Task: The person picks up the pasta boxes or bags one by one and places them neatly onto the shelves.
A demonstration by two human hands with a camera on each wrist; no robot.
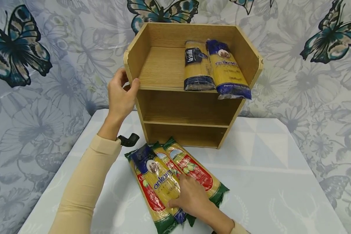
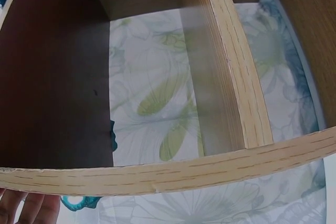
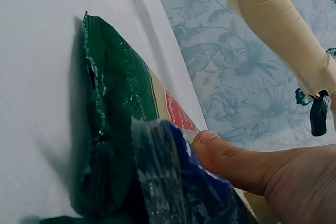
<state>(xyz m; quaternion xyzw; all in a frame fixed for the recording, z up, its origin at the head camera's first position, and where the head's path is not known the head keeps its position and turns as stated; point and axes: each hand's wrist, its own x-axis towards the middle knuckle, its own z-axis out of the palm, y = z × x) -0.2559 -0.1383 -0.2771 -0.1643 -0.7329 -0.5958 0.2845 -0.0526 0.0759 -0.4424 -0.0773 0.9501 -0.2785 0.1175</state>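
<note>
My left hand (image 1: pixel 121 96) grips the left side edge of a small wooden shelf unit (image 1: pixel 163 66), thumb toward the front. In the left wrist view its fingers (image 2: pixel 39 208) show below the side board (image 2: pixel 157 181). On the pile in front, my right hand (image 1: pixel 191 196) holds a blue-ended "ankara" spaghetti packet (image 1: pixel 161 177) near its lower end. The right wrist view shows the thumb (image 3: pixel 220 158) against the blue wrapper (image 3: pixel 202 190). Under and beside it lie green-ended spaghetti packets with red labels, one on the left (image 1: pixel 155 198) and one on the right (image 1: pixel 197 170).
Two spaghetti packets lie on the shelf's top level: a "la sivita" packet (image 1: pixel 197 66) and another blue "ankara" packet (image 1: pixel 228 70), its end overhanging the front edge. The unit stands at the back of a white table (image 1: pixel 266 182), before a butterfly-patterned backdrop (image 1: pixel 295 87).
</note>
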